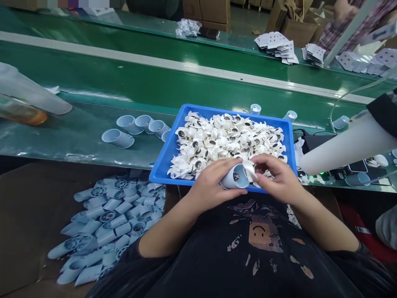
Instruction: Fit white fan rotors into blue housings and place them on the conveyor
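Head view: a pale blue tube (228, 181) is gripped by the left hand (212, 182), and a white fan (249, 169) is pinched at the tube's mouth by the right hand (277, 178), over the near edge of a blue tray (161, 169).

The left hand (214, 179) hid one side of the held light-blue housing (228, 181), and the right hand (277, 177) covered part of the white impeller (249, 169). The components (236, 176) inside that housing were too small to tell. The blue tray (161, 170) hid most of another housing (166, 135) by its left wall. The left edge cut off a pale tapered object (34, 89), and the top edge a co-worker in plaid (336, 35)
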A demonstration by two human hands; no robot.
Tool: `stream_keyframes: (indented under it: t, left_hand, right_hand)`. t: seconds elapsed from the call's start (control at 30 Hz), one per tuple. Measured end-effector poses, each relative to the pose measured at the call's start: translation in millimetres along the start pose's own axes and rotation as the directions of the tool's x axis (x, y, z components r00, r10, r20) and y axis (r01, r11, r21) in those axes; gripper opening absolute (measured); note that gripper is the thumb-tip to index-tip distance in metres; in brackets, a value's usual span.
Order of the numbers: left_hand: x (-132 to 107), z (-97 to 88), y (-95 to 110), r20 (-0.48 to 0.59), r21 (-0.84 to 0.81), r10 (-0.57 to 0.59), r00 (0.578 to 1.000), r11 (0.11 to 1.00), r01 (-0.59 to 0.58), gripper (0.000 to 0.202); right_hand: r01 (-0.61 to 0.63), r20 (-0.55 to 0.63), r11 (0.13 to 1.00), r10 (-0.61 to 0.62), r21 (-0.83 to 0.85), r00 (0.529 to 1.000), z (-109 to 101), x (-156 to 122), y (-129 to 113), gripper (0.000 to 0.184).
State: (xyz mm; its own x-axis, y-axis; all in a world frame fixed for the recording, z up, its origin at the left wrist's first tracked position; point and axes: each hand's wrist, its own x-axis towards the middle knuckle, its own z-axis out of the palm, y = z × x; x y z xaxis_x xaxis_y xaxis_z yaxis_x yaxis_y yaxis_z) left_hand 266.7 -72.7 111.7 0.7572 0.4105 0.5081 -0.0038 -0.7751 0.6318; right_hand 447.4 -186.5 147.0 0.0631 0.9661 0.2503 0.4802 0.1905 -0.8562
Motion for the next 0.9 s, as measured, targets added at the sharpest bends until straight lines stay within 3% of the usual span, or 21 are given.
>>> stream_keyframes:
  t: [0.1,0.17,0.37,0.5,0.67,0.8,0.9]
  left_hand:
    - [0.0,4.4,3.8,-0.051,0.095,0.088,0.995,0.992,-0.083,0.052]
    - [-1.3,7.7,7.0,-0.107,0.161,0.133,0.985,0.98,-0.115,0.049]
    - [-4.3,18.5,15.5,-0.177,0.251,0.195,0.965,0.957,-0.147,0.043]
    - [-4.2,15.1,15.4,-0.128,0.196,0.155,0.98,0.972,-0.128,0.046]
    - [-2.0,-13.2,-7.9,-0.066,0.158,0.048,0.997,0.987,-0.037,0.061]
    - [9.7,-42.0,-33.8,-0.037,0.244,0.038,0.999,0.969,-0.027,0.059]
    - [25.0,-45.2,-35.1,0.009,0.286,0.049,0.999,0.957,-0.049,0.058]
  right_hand:
    - [0.113,0.056,0.917,-0.099,-0.381,0.993,-0.8,1.3,-13.8,0.02]
    - [0.15,0.091,0.861,-0.121,-0.485,0.988,-0.3,2.8,-17.1,0.02]
    - [0.119,0.175,0.894,-0.046,-0.433,0.984,2.5,6.9,-11.2,0.011]
    - [0.099,0.155,0.935,-0.048,-0.342,0.987,-4.5,2.1,-13.9,0.011]
    - [0.149,0.201,0.985,-0.129,-0.09,0.971,-31.1,-26.3,-19.0,0.022]
    - [0.109,0.1,0.982,-0.095,-0.152,0.991,-41.4,-51.7,-5.8,0.011]
    - [0.113,0.007,0.964,-0.115,-0.241,0.993,-33.1,-53.5,2.6,0.014]
